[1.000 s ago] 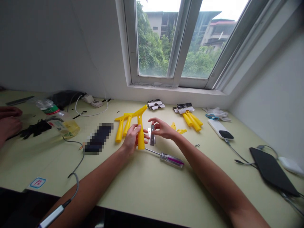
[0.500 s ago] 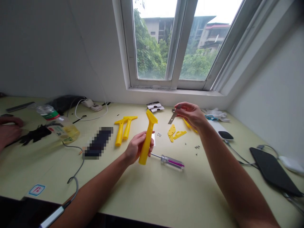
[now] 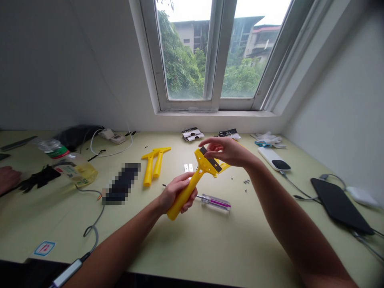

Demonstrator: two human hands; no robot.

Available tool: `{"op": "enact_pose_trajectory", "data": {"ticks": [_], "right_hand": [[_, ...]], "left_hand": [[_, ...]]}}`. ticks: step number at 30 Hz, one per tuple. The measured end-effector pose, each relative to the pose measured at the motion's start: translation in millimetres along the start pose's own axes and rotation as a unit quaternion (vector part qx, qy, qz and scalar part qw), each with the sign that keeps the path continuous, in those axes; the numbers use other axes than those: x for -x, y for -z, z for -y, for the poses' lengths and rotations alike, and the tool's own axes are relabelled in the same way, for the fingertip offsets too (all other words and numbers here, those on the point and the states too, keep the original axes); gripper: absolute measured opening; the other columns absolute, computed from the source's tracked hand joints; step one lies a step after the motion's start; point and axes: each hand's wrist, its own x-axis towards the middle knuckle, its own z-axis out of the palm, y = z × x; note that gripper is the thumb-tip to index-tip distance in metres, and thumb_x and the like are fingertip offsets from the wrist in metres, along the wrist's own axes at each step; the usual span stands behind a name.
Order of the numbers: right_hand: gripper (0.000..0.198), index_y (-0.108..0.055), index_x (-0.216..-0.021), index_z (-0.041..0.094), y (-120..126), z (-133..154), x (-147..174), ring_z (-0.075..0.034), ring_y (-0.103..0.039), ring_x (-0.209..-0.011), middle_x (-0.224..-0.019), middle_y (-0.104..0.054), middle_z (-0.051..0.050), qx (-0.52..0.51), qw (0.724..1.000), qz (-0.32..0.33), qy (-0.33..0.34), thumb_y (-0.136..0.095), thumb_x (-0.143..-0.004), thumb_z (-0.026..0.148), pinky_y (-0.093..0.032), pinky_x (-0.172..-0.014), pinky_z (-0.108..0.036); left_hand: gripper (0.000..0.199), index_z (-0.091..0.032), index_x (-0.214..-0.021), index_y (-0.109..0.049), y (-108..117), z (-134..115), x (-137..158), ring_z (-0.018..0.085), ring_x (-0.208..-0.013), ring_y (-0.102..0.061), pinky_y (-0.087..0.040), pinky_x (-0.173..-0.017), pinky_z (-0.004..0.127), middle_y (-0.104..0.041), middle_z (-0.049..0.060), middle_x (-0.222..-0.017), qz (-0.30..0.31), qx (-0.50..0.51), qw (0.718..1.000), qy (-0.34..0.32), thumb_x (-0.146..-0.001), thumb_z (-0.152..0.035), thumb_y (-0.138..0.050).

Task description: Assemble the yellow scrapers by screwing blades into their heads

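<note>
My left hand (image 3: 177, 194) is closed around the handle of a yellow plastic scraper (image 3: 186, 195), its wide head tilted up and to the right. A flat dark metal blade (image 3: 215, 165) lies along that head. My right hand (image 3: 225, 151) holds the blade between thumb and fingers, and part of the blade is hidden behind them. Below the scraper a screwdriver (image 3: 215, 202) with a clear and purple handle lies on the table. Two more yellow scraper handles (image 3: 156, 168) rest to the left. Several small screws (image 3: 246, 182) lie to the right.
Small bright metal plates (image 3: 188, 167) lie behind my left hand. At left stand a tilted bottle (image 3: 75, 168) and a pixelated dark object (image 3: 121, 185); a person's hand (image 3: 9, 179) is at the edge. A white power bank (image 3: 273, 159) and a black phone (image 3: 340, 206) lie right.
My right hand has brought the blade left and down onto the scraper's head. My left hand has turned the scraper so that its head leans right and its holed face shows.
</note>
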Motion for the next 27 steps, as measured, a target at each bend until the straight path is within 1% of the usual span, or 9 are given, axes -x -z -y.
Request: {"op": "enact_pose_trajectory", "data": {"ticks": [3,10,13,16,18,22,25,27], "right_hand": [[0.036,-0.065,-0.110,0.021,-2.9,0.4,-0.1,-0.015,-0.064,-0.073,-0.077,-0.067,-0.001,-0.022,1.000,-0.005,0.008,-0.068,-0.077,0.037,-0.052,-0.073,-0.029],[0.025,-0.070,-0.086,0.019,-14.3,0.7,-2.5,-0.016,-0.065,-0.072,-0.078,-0.071,-0.003,0.000,0.999,-0.035,0.003,-0.066,-0.079,0.042,-0.051,-0.067,-0.027],[0.026,-0.070,-0.082,0.018,-13.1,4.3,-1.3,-0.014,-0.061,-0.064,-0.074,-0.070,-0.003,-0.008,0.999,-0.031,-0.015,-0.065,-0.079,0.043,-0.049,-0.057,-0.024],[0.030,-0.070,-0.083,0.017,-10.9,7.3,0.0,-0.011,-0.057,-0.055,-0.070,-0.067,-0.003,-0.042,0.998,-0.027,-0.042,-0.065,-0.079,0.046,-0.044,-0.047,-0.021],[0.031,-0.069,-0.084,0.017,-11.0,7.7,0.0,-0.010,-0.054,-0.050,-0.064,-0.063,-0.001,-0.051,0.997,-0.028,-0.048,-0.065,-0.079,0.047,-0.041,-0.043,-0.021],[0.030,-0.067,-0.084,0.017,-16.3,4.6,-1.9,-0.008,-0.049,-0.046,-0.055,-0.055,0.004,-0.030,0.999,-0.029,-0.034,-0.065,-0.080,0.047,-0.035,-0.043,-0.021],[0.029,-0.066,-0.082,0.018,-21.9,1.2,-3.8,-0.008,-0.048,-0.048,-0.058,-0.055,0.004,-0.024,0.999,-0.036,-0.021,-0.064,-0.081,0.046,-0.036,-0.047,-0.021],[0.028,-0.065,-0.082,0.018,-24.9,-0.2,-4.6,-0.009,-0.050,-0.052,-0.062,-0.058,0.003,-0.019,0.999,-0.041,-0.013,-0.063,-0.081,0.045,-0.038,-0.049,-0.022]], "left_hand": [[0.029,-0.019,-0.119,-0.047,-0.7,-0.6,0.5,0.010,-0.041,-0.050,-0.039,-0.034,0.019,-0.056,0.002,-0.069,0.004,0.005,1.000,-0.001,-0.094,-0.031,-0.038],[0.030,-0.021,-0.120,-0.045,-2.8,1.2,0.8,0.010,-0.039,-0.050,-0.038,-0.032,0.019,-0.055,0.001,-0.070,0.001,0.007,1.000,-0.005,-0.094,-0.033,-0.037],[0.029,-0.021,-0.119,-0.046,-3.3,2.7,0.4,0.010,-0.039,-0.050,-0.039,-0.032,0.019,-0.055,0.001,-0.069,-0.001,0.007,1.000,-0.011,-0.094,-0.032,-0.037],[0.028,-0.021,-0.118,-0.046,-3.5,3.4,0.3,0.010,-0.040,-0.050,-0.039,-0.033,0.018,-0.055,0.001,-0.069,0.001,0.010,1.000,-0.011,-0.094,-0.033,-0.038],[0.028,-0.021,-0.118,-0.046,-3.4,3.5,0.5,0.010,-0.040,-0.050,-0.039,-0.033,0.018,-0.054,0.001,-0.069,0.002,0.017,1.000,-0.009,-0.093,-0.033,-0.038],[0.027,-0.022,-0.117,-0.045,-4.1,3.2,1.2,0.010,-0.039,-0.050,-0.038,-0.032,0.019,-0.055,0.001,-0.070,0.005,0.033,0.999,-0.010,-0.093,-0.034,-0.037],[0.026,-0.021,-0.116,-0.044,-5.0,2.3,1.7,0.010,-0.037,-0.049,-0.038,-0.031,0.018,-0.054,0.000,-0.069,0.006,0.036,0.999,-0.010,-0.093,-0.033,-0.036],[0.025,-0.021,-0.114,-0.044,-5.0,1.9,1.7,0.011,-0.036,-0.049,-0.039,-0.030,0.019,-0.054,0.000,-0.067,0.008,0.032,0.999,-0.010,-0.093,-0.033,-0.035]]}}
